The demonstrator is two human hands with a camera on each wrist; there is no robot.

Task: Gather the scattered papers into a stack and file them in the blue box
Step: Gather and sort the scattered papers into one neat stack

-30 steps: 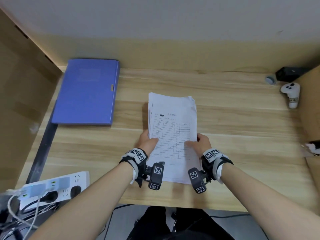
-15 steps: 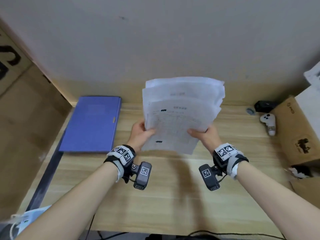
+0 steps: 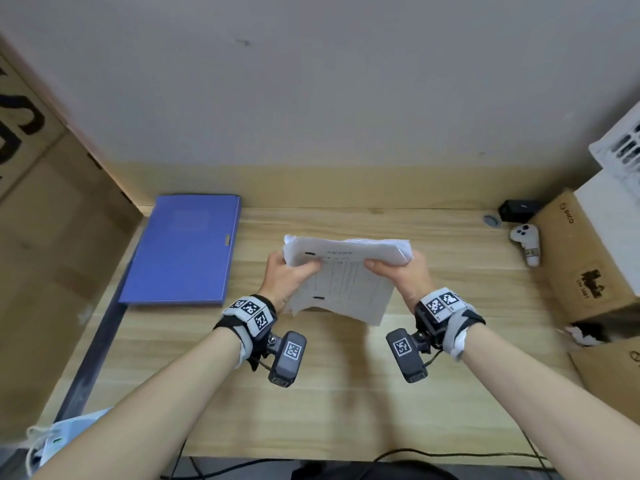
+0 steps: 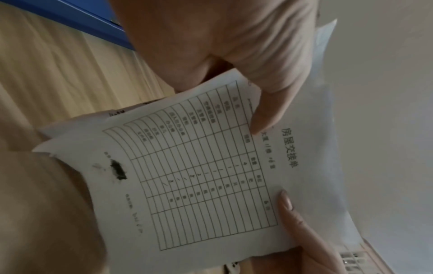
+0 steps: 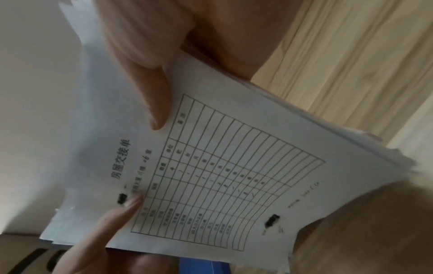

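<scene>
A stack of white papers (image 3: pixel 346 275) with a printed table on the top sheet stands nearly on its lower edge above the middle of the wooden desk (image 3: pixel 329 393). My left hand (image 3: pixel 287 275) grips its left side, thumb on the front sheet. My right hand (image 3: pixel 398 275) grips the right side the same way. The top of the stack curls away from me. Both wrist views show the papers (image 4: pixel 211 176) (image 5: pixel 222 166) with a thumb of each hand on the top sheet. The blue box (image 3: pixel 187 247) lies flat and closed at the back left of the desk.
A cardboard box (image 3: pixel 52 254) lines the left side. More cardboard boxes (image 3: pixel 588 265) stand at the right, with a white controller (image 3: pixel 528 242) and a black device (image 3: pixel 519 210) beside them. A power strip (image 3: pixel 59 434) sits at the front left corner.
The stack went from flat on the desk to lifted upright in both hands, then came down toward the desk with its top curling over. The head view tilted up.
</scene>
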